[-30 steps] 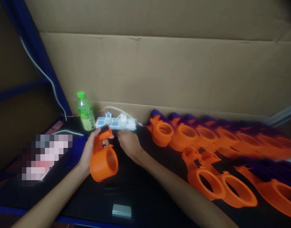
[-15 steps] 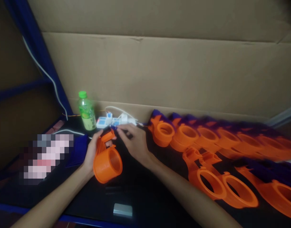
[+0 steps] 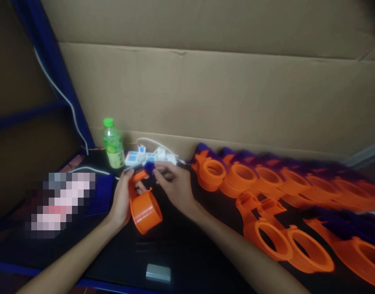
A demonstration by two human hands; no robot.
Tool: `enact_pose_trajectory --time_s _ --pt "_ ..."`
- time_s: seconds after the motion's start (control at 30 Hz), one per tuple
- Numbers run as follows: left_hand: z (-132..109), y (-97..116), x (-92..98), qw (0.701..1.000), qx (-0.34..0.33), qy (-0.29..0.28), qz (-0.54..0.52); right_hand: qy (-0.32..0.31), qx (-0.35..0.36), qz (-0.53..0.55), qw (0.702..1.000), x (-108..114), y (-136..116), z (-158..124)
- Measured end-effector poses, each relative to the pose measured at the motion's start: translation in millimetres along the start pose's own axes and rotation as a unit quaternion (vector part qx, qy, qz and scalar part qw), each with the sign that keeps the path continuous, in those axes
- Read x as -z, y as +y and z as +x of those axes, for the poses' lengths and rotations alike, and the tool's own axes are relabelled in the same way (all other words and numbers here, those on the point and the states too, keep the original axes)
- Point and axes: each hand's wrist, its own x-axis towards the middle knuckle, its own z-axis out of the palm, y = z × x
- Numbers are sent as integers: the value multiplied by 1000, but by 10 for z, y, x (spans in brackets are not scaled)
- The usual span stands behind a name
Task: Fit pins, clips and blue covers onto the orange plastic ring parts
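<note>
My left hand (image 3: 121, 200) is closed around the neck of an orange plastic tape dispenser (image 3: 146, 212), its round drum hanging down and turned to the right. At the top end of the dispenser, the fingers of my right hand (image 3: 175, 181) pinch a small dark-blue piece (image 3: 149, 167). That piece sits against or just beside the orange end; whether it is fixed there I cannot tell. Fingers partly hide the join.
A row of orange dispensers with blue parts (image 3: 241, 175) lines the right back. Nearer lie two plain orange bodies (image 3: 310, 249). A green-capped bottle (image 3: 114, 147) and a white power strip (image 3: 134, 158) stand behind my hands. A small silver block (image 3: 158, 273) lies in front.
My left hand has turned the dispenser, so its drum opening faces away more and its outer side shows. The blue piece in my right fingers is now more visible.
</note>
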Motion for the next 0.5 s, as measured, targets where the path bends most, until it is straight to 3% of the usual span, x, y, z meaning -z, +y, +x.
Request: enact_pose_trajectory --time_s 0.1,0.3,0.37,0.5 --pt "1 -17 14 999 -18 19 42 -14 -32 10 999 42 -5 55" --pt "-8 -50 13 995 -48 4 88 -82 -35 -10 996 100 -116 77" --pt "-3 -29 15 998 -25 -1 54 -116 -9 -33 993 126 -143 76" --pt "1 40 22 994 87 -54 -34 -174 66 -89 978 182 -109 88"
